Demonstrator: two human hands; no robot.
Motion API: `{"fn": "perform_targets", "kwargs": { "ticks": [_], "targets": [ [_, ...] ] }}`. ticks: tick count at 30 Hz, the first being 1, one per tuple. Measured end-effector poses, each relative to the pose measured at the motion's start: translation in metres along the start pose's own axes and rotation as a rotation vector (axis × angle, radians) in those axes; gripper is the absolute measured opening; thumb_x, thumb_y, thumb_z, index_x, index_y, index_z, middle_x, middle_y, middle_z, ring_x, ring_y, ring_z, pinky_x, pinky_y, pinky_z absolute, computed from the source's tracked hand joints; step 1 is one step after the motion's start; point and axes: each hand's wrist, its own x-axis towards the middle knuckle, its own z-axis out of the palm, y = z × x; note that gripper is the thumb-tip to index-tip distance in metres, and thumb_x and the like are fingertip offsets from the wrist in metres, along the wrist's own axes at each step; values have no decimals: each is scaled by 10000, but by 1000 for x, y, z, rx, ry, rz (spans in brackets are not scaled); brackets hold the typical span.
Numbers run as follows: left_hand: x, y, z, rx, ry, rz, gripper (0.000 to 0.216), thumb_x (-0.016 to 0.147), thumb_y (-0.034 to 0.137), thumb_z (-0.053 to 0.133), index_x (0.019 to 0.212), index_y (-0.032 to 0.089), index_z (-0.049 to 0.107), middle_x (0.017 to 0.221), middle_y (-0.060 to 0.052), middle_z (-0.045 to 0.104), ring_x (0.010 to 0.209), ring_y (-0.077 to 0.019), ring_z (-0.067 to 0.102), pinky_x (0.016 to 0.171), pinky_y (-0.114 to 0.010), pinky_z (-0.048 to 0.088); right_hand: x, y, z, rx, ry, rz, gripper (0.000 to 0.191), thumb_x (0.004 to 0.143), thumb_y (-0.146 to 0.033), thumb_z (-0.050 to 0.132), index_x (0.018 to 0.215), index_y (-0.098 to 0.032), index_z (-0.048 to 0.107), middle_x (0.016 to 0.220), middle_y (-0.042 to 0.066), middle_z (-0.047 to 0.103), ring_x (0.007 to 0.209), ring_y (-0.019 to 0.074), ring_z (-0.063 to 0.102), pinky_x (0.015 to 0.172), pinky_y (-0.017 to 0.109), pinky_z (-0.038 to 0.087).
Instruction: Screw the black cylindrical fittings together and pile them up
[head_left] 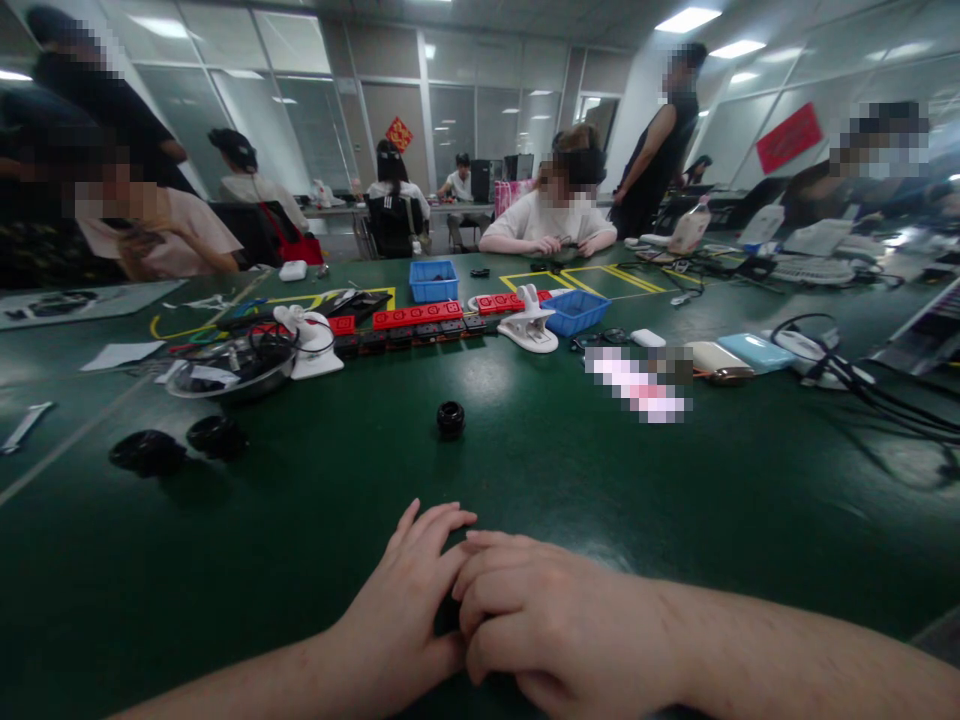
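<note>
Both of my hands are close together at the near edge of the green table. My left hand (409, 585) has its fingers stretched forward and apart, with its thumb pointing toward the other hand. My right hand (544, 610) is closed, its fingers curled inward against the left hand's thumb and index finger. What lies under the curled fingers, if anything, is hidden; only a dark gap shows between the hands. Straight ahead, a small black ring-shaped part (451, 420) stands apart from both hands.
Two black round parts (148, 453) (217, 436) sit at the left, near a wrench (27, 428). Farther back are a metal bowl (225, 378), white clip stands (529, 325), red power strips (418, 315) and blue bins (433, 282). Cables (877, 390) lie right. A person (551, 215) sits opposite.
</note>
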Motion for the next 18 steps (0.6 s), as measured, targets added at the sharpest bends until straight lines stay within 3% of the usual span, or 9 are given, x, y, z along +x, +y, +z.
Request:
{"fn": "perform_targets", "kwargs": {
  "ticks": [3,7,12,14,18],
  "targets": [
    [0,-1,2,15,7,13,521,659,289,648,1164,253,522,1261,-78,482,1212,-316,377,1033,-587,179,0,0,-1,-5,45,-53,216,706,-115,476,840,-137,644,904,31,619,1024,153,477,1080,319,191],
    [0,-1,2,6,28,46,569,712,330,622,1246,277,432,1280,-66,459,1217,-302,372,1036,-585,167,-1,-2,-2,-28,233,-72,225,703,-178,430,815,-160,624,966,51,596,1043,182,453,1033,385,264],
    [0,3,-3,1,7,28,502,711,313,616,1188,273,465,1261,-64,461,1216,-286,371,1038,-578,158,-1,-3,-3,-72,395,233,183,766,-199,443,865,-141,586,897,73,568,885,182,460,840,370,391],
    [0,4,-5,-7,0,21,465,717,329,614,1159,272,485,1253,-64,467,1214,-287,372,1036,-581,155,0,-2,-2,-71,378,337,204,783,-305,511,883,-139,574,881,71,561,848,187,456,781,361,394],
    [1,3,-5,-22,-5,28,410,697,342,629,1086,257,531,1242,-64,479,1214,-304,370,1038,-582,156,2,0,1,-71,281,487,459,690,-504,628,962,-143,547,879,59,554,807,193,462,726,355,383]
  ]
}}
